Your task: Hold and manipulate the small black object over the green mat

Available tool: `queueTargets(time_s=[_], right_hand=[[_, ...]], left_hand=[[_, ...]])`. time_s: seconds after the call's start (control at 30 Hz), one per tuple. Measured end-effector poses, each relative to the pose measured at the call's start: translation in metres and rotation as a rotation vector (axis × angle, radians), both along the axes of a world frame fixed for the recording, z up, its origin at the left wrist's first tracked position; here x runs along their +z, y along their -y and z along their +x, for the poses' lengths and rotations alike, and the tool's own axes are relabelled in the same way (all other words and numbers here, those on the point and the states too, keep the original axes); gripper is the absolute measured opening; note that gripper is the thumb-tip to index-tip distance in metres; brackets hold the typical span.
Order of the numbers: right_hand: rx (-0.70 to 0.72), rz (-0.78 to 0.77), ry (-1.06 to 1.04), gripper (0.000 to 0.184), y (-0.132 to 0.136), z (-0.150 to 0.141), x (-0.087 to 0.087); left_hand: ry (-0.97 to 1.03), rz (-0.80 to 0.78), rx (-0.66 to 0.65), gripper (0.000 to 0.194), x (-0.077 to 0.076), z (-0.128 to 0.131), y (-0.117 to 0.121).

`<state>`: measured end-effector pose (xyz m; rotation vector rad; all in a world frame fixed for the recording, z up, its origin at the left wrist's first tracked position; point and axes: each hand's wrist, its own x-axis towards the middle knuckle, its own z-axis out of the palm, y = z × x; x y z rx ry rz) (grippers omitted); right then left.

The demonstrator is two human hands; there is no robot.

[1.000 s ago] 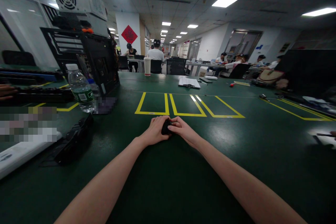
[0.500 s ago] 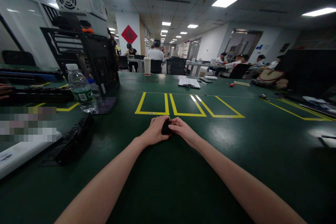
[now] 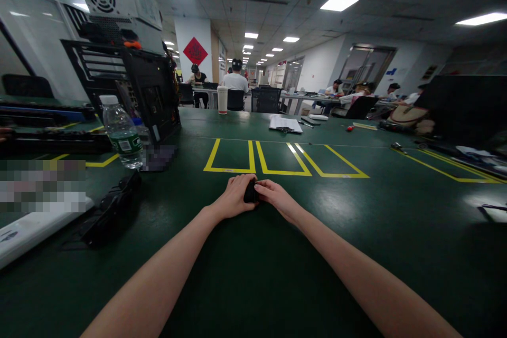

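Observation:
Both my arms stretch out over a dark green table (image 3: 356,253). My left hand (image 3: 233,198) and my right hand (image 3: 276,196) meet at the middle of it, their fingers closed together on a small black object (image 3: 251,191) that rests on or just above the mat. Most of that object is hidden by my fingers. Just beyond my hands lie several yellow taped rectangles (image 3: 277,161).
A water bottle (image 3: 122,133) and a black open computer case (image 3: 130,84) with a grey power supply on top stand at the left. A black part (image 3: 113,206) lies near a white board. A cup (image 3: 222,100), papers (image 3: 285,123) and seated people are farther back.
None at my hands. Another person's hand at the far left edge has drawn back out of view.

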<state>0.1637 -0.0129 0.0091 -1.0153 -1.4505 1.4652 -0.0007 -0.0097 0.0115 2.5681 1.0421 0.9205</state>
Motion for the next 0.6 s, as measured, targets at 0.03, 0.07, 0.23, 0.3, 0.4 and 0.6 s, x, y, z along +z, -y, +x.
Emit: queueTargets(time_s=[0.03,0.07,0.23,0.3,0.4,0.6], right_hand=[[0.009,0.001,0.002,0.027,0.001,0.0009,0.0016],[0.019,0.003,0.003,0.027,0.0024,0.0019,0.0035],[0.027,0.024,0.004,0.031,0.0086,0.0038,0.0096],[0.013,0.027,-0.002,0.026,0.0081,0.0026,0.0083],[-0.012,0.02,-0.005,0.025,0.0048,0.0003,0.0039],[-0.013,-0.008,-0.003,0.028,0.002,0.0012,0.0027]], left_hand=[[0.0,-0.002,-0.002,0.057,0.0004,-0.0003,0.0004],[0.0,-0.004,-0.004,0.057,0.0009,-0.0006,0.0009],[0.003,-0.014,-0.004,0.056,0.0019,-0.0004,0.0021],[0.005,-0.015,-0.002,0.056,0.0015,0.0,0.0019],[0.005,-0.019,0.001,0.057,0.0008,0.0003,0.0013],[-0.001,-0.023,-0.006,0.057,0.0018,-0.001,0.0016]])
